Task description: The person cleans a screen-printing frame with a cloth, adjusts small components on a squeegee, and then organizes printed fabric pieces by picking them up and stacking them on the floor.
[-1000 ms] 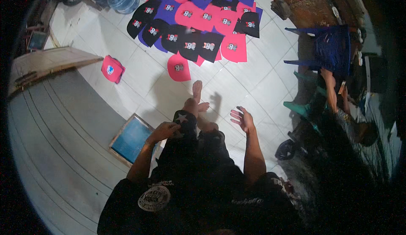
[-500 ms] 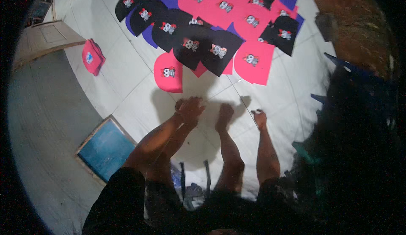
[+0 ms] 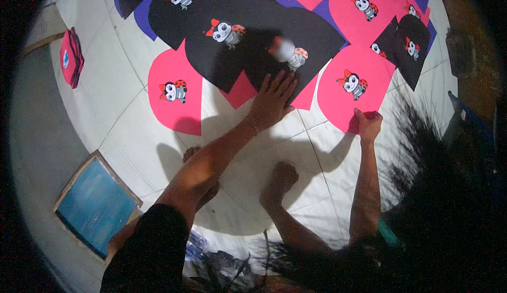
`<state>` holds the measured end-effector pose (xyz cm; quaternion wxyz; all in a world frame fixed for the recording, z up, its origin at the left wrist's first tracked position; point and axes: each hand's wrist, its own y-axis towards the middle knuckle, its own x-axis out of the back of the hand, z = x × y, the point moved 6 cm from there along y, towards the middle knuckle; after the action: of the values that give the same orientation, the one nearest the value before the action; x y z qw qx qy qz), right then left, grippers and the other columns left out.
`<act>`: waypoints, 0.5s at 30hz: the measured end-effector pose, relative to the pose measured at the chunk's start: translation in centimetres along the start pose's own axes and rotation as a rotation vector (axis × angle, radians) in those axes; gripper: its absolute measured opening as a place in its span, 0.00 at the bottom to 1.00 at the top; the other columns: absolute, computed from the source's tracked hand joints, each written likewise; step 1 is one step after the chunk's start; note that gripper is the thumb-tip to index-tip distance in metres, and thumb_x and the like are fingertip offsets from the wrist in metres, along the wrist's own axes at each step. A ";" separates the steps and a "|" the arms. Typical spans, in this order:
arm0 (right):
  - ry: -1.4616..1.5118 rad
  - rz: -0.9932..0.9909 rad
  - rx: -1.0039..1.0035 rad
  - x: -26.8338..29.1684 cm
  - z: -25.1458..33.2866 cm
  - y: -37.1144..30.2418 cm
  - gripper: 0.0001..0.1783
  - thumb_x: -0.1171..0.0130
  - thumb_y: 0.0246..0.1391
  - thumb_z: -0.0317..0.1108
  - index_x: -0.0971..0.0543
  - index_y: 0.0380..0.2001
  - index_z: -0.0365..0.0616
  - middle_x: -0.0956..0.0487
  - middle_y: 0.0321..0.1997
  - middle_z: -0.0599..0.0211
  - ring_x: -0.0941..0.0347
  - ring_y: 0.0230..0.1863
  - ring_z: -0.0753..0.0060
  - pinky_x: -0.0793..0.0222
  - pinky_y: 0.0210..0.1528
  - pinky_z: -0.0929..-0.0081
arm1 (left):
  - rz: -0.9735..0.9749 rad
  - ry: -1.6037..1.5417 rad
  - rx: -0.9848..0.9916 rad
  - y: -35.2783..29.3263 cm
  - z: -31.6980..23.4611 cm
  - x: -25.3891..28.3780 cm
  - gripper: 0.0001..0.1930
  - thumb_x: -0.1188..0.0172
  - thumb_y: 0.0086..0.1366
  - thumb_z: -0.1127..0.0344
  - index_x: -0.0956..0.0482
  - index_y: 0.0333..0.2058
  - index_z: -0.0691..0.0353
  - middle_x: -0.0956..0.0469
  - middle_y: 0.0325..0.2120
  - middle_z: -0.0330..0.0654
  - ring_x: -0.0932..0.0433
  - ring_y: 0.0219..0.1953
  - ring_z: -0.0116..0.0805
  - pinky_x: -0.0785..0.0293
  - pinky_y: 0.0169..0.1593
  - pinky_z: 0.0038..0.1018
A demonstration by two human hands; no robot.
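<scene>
My left hand (image 3: 272, 98) lies flat with fingers spread on the lower edge of a black rounded piece (image 3: 317, 39), just under its ladybug print. At the right, my right hand (image 3: 369, 125) pinches the near edge of a pink rounded piece (image 3: 338, 84), thumb on top beside its ladybug print. The pink piece rests on the floor, partly over its neighbours. Left of my left hand lies another pink piece (image 3: 169, 114) with the same print. A second black piece (image 3: 198, 60) overlaps the one under my hand. All look flat, like cut felt or foam sheet.
Several more black, pink and purple pieces (image 3: 143, 21) spread across the far tiled floor (image 3: 127, 97). A small pink stack (image 3: 71, 60) sits at far left. Below it leans a framed blue panel (image 3: 97, 203). My bare feet (image 3: 285, 177) stand near the middle, with clear plastic (image 3: 195, 243) below.
Both hands have moved forward from near my feet to the pieces. My left hand now presses on a black piece and my right hand has taken a pink one by its edge. The view is closer.
</scene>
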<state>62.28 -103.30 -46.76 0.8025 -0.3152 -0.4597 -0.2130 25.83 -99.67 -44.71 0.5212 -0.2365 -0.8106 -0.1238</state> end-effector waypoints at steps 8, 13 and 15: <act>-0.177 -0.235 0.297 0.9 1.7 0.6 0.28 0.21 0.36 0.42 0.22 0.33 0.30 0.18 0.26 0.61 0.22 0.26 0.70 0.26 0.31 0.73 | -0.065 -0.064 -0.019 -1.7 1.1 -2.4 0.40 0.36 0.58 0.48 0.39 0.63 0.63 0.45 0.67 0.48 0.50 0.70 0.49 0.51 0.68 0.53; 0.007 0.108 0.275 -2.0 -3.5 3.2 0.13 0.27 0.43 0.33 0.21 0.26 0.37 0.20 0.19 0.65 0.24 0.19 0.73 0.29 0.23 0.76 | -0.096 -0.103 0.016 -1.7 -0.1 -2.6 0.36 0.36 0.60 0.49 0.34 0.61 0.63 0.45 0.67 0.46 0.52 0.71 0.47 0.49 0.68 0.50; 0.176 0.093 0.111 -2.4 -1.9 2.6 0.14 0.29 0.44 0.31 0.21 0.33 0.37 0.19 0.25 0.66 0.23 0.22 0.74 0.31 0.21 0.78 | -0.129 -0.061 0.043 -2.1 -0.3 -2.9 0.35 0.37 0.60 0.49 0.34 0.61 0.63 0.45 0.67 0.46 0.51 0.71 0.46 0.49 0.68 0.49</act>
<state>63.87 -102.67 -50.33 0.8650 -0.2712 -0.3835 -0.1768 26.01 -102.30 -47.07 0.4922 -0.1761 -0.8422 -0.1323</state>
